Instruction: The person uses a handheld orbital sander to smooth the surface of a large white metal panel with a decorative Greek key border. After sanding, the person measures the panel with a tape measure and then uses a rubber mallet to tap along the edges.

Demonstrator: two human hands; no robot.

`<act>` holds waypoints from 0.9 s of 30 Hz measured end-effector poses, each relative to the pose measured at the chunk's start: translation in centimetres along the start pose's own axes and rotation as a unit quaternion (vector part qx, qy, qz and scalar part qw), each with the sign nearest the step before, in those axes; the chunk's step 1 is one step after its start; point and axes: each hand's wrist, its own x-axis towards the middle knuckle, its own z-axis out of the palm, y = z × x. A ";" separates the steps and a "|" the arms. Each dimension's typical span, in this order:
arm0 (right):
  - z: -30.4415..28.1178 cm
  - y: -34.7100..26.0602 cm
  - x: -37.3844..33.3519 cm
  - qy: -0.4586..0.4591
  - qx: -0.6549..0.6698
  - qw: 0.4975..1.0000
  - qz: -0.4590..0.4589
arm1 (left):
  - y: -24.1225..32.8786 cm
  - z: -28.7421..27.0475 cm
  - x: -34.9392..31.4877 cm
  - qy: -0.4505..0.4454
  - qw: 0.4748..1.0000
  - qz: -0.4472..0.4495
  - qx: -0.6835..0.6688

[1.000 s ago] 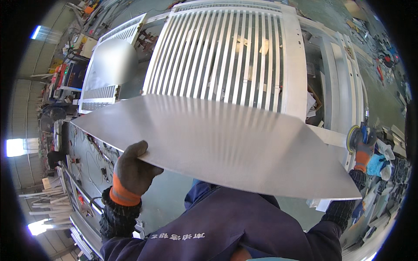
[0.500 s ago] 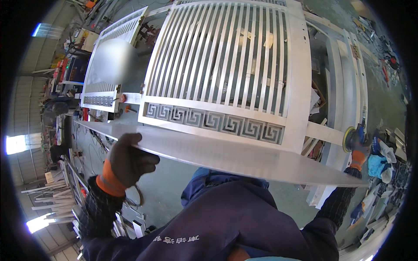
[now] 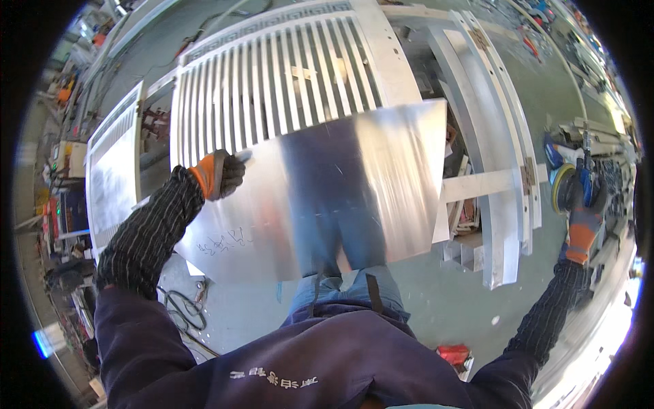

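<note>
A shiny metal sheet [image 3: 409, 170] with handwritten marks on its face lies tilted in front of me, reflecting dark clothing and blue trousers. My left hand [image 3: 221, 176], in a dark glove with an orange cuff, is closed at the sheet's far left edge; the fingertips are partly hidden. Well out to the right, my right hand [image 3: 587, 204] wears a matching glove and is wrapped around a disc sander [image 3: 564, 187] with a yellowish round pad and a blue body. The sander is apart from the sheet. Behind the sheet lies a white slatted gate panel [image 3: 272, 88], partly covered by it.
A smaller white panel [image 3: 112, 167] stands at the left. Long white metal beams [image 3: 487, 150] run beyond the sheet's right side. A dark cable [image 3: 184, 310] coils on the floor at lower left, and a red object [image 3: 453, 354] lies at lower right.
The metal sheet has turned from nearly edge-on to showing its broad shiny face. My left hand has moved farther away from me, and my right hand has moved outward with the sander.
</note>
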 end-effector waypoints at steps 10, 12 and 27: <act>10.6 -5.0 -17.6 -0.159 0.236 0.945 0.162 | -12.0 -1.5 27.2 0.201 0.868 0.331 0.310; 16.5 -6.3 -23.0 -0.248 0.208 0.933 0.160 | -19.7 2.0 27.8 0.277 0.760 0.430 0.402; 32.5 -14.0 -35.5 -0.317 0.089 0.928 -0.177 | -24.4 5.9 32.0 0.324 0.647 0.406 0.558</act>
